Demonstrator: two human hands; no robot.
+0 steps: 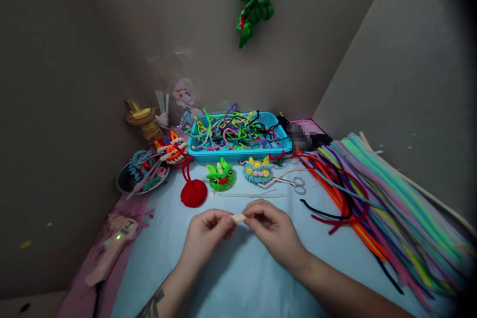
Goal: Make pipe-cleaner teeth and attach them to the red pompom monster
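Note:
My left hand [209, 231] and my right hand [271, 228] meet over the pale blue cloth, each pinching one end of a short cream-coloured piece [238, 218]. It looks like folded pipe cleaner, but my fingers cover its ends. Just beyond them lie thin white sticks [249, 195]. Behind these sit a green animal head of pipe cleaners [221, 175] and a blue one with yellow ears [258, 171]. A round red pouch [194, 193] with a loop lies left of the green head. Scissors [294, 184] rest right of the blue head.
A blue tray [238, 155] of pipe-cleaner scraps stands at the back. Long coloured pipe cleaners [391, 208] spread along the right. At left are a metal bowl [121, 184] and a pink glue gun [112, 253] with a green light. A green hanging ornament [257, 0] is on the wall.

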